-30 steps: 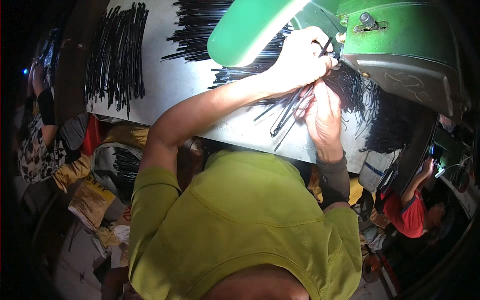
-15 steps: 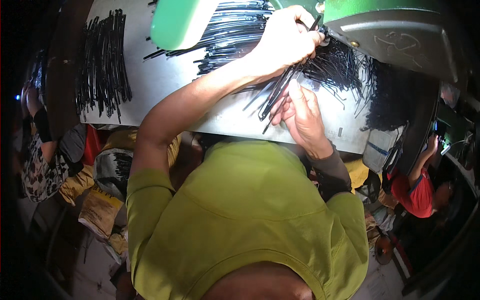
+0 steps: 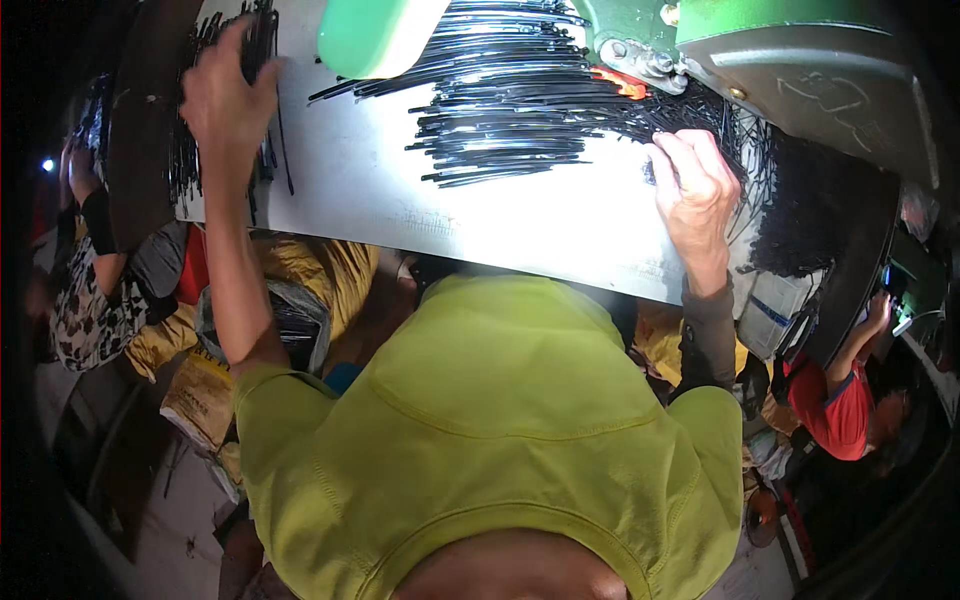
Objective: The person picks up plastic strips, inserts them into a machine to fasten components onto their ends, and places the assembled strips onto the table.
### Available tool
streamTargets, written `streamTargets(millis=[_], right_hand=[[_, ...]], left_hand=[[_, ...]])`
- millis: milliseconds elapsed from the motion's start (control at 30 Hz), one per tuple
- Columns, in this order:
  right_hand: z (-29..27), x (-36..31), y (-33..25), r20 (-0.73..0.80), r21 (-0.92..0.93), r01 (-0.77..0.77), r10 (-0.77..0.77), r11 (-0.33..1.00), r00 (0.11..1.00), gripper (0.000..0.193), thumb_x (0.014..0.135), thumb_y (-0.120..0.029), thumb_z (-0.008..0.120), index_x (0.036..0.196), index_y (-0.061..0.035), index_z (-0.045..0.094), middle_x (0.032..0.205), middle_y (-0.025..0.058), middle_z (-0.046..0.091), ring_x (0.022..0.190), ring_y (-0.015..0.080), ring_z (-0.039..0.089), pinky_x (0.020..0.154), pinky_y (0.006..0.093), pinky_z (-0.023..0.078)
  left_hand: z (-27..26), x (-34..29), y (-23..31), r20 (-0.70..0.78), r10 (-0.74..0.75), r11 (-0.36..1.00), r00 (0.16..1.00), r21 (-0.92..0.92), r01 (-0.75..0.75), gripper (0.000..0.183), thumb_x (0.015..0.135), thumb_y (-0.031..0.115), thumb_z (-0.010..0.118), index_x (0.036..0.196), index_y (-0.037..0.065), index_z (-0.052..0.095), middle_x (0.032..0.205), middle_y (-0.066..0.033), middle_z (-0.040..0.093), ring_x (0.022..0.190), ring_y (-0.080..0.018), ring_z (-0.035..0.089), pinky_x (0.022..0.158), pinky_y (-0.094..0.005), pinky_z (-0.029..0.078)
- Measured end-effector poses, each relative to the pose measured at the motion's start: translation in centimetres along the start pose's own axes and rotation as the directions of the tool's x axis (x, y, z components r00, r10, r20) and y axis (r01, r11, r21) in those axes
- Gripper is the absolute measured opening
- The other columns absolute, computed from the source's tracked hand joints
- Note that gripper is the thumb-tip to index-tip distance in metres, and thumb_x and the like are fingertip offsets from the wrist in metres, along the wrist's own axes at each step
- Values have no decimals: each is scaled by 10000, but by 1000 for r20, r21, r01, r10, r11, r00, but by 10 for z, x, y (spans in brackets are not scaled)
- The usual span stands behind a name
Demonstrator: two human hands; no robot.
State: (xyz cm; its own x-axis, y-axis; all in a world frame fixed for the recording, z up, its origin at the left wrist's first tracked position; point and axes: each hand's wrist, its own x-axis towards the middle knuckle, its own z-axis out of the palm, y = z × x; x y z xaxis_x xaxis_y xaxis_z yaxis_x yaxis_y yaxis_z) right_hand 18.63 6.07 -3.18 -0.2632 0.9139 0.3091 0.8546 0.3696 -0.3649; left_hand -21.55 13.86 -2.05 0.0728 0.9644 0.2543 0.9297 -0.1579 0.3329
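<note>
Thin black strips (image 3: 500, 130) lie side by side in a broad layer on the pale worktop (image 3: 350, 190). My left hand (image 3: 228, 100) is over the left bundle of black strips (image 3: 185, 130), thumb and forefinger spread apart; nothing shows between them. Toward the right, my right hand (image 3: 700, 195) is at the near edge of a tangled black heap (image 3: 700, 112), its fingers curled in and pressed together. What those fingers hold, if anything, is hidden. Just beyond the heap is a green machine (image 3: 625, 25) with a metal fitting (image 3: 640, 58) and a small orange-red part (image 3: 622, 82).
A green rounded cover (image 3: 370, 35) overhangs the worktop's far side. A dark guard plate (image 3: 820, 90) juts in at far right, above a dense black pile (image 3: 800, 220). Sacks (image 3: 200, 400) stand below at left. A person in red (image 3: 830, 400) works at right, another person (image 3: 95, 270) at left.
My left hand has left the machine and swung far left to the bundle there. The strips between my hands are no longer there. My right hand has moved right, its fingers now curled.
</note>
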Motion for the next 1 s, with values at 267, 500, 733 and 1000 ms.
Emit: streamTargets(millis=[267, 500, 733, 1000], right_hand=[[5, 1, 0, 2, -69, 153, -153, 986, 988, 155, 704, -29, 647, 857, -48, 627, 814, 72, 568, 682, 238, 602, 577, 327, 482], [3, -6, -9, -51, 196, -77, 88, 978, 995, 144, 725, 38, 636, 849, -33, 647, 808, 83, 610, 648, 212, 610, 568, 314, 479], [-5, 1, -20, 8, 318, -188, 196, 929, 981, 117, 751, 38, 634, 855, -16, 642, 745, 48, 584, 532, 87, 503, 470, 227, 384], [-21, -8, -24, 54, 211, -182, 174, 960, 983, 118, 731, 26, 644, 834, -31, 638, 749, 50, 581, 522, 127, 507, 489, 263, 410]], left_hand=[[31, -92, 125, 202, 331, 878, 922, -424, -223, 91, 674, 115, 673, 740, 88, 616, 714, -50, 544, 724, -227, 515, 680, -361, 395], [47, -101, 133, -53, 407, 867, 912, -290, -404, 120, 641, 73, 598, 754, 53, 566, 701, -41, 451, 712, -224, 454, 670, -358, 356], [37, -72, 146, -26, 335, 749, 942, -599, -283, 162, 708, -30, 581, 852, 26, 530, 715, -116, 524, 654, -285, 537, 611, -361, 436], [28, -46, 142, 177, 229, 691, 957, -722, -32, 60, 871, -10, 541, 919, 9, 512, 722, -103, 550, 620, -153, 514, 601, -241, 437]])
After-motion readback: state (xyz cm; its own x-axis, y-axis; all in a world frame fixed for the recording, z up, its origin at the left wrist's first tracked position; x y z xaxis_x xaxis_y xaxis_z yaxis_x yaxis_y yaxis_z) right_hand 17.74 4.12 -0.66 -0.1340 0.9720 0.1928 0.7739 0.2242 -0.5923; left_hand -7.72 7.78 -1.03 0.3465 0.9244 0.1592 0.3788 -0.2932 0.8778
